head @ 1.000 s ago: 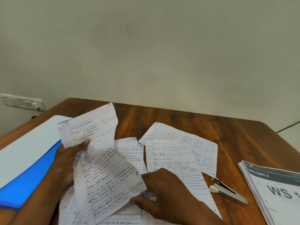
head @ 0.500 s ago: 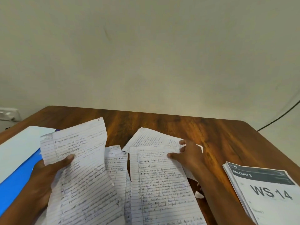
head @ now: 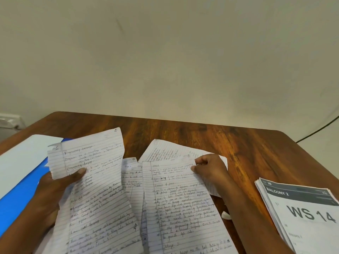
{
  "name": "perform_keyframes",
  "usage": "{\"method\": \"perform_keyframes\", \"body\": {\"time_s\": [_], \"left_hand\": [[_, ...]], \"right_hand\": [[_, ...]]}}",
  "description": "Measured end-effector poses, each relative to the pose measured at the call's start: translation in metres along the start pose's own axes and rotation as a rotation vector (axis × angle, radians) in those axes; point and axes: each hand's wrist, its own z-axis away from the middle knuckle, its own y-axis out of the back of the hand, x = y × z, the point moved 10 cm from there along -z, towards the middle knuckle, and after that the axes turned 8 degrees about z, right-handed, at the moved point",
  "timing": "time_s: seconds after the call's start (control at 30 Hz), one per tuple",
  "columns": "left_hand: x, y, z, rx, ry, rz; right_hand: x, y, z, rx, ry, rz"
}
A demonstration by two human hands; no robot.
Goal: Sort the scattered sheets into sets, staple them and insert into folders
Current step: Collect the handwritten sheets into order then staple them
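Observation:
Several lined handwritten sheets lie scattered on the wooden table (head: 256, 154). My left hand (head: 55, 191) holds a creased sheet (head: 95, 180) raised off the table, thumb on its face. My right hand (head: 209, 169) pinches the top right corner of a second sheet headed "Java" (head: 179, 208), which lies flat in the middle. Under that corner lies another sheet (head: 165, 151), turned sideways. A further sheet (head: 133, 180) shows between the two held ones. A blue folder (head: 22, 191) with a white sheet (head: 20, 158) on it lies at the left. The stapler is hidden.
A stack of printed papers marked "WS 14" (head: 304, 213) sits at the right edge. A small white scrap (head: 226, 215) lies beside my right forearm. A wall socket (head: 9, 121) is at the far left, and a black cable (head: 319, 127) runs at the right.
My right hand moved from near the stapler up to the top right corner of the middle sheet and pinched it. The view shifted right; the stapler went out of sight.

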Motion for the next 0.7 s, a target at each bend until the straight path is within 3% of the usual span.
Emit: {"method": "perform_keyframes", "body": {"time_s": [0.17, 0.57, 0.7], "left_hand": [[0.033, -0.025, 0.022, -0.155, -0.109, -0.014], [0.039, -0.030, 0.029, -0.128, -0.105, 0.009], [0.037, -0.028, 0.026, -0.061, -0.109, -0.097]], "right_hand": [[-0.003, -0.003, -0.003, -0.075, 0.050, -0.031], [-0.004, -0.008, -0.002, -0.141, 0.040, -0.150], [-0.004, -0.012, 0.004, -0.185, 0.008, -0.256]]}}
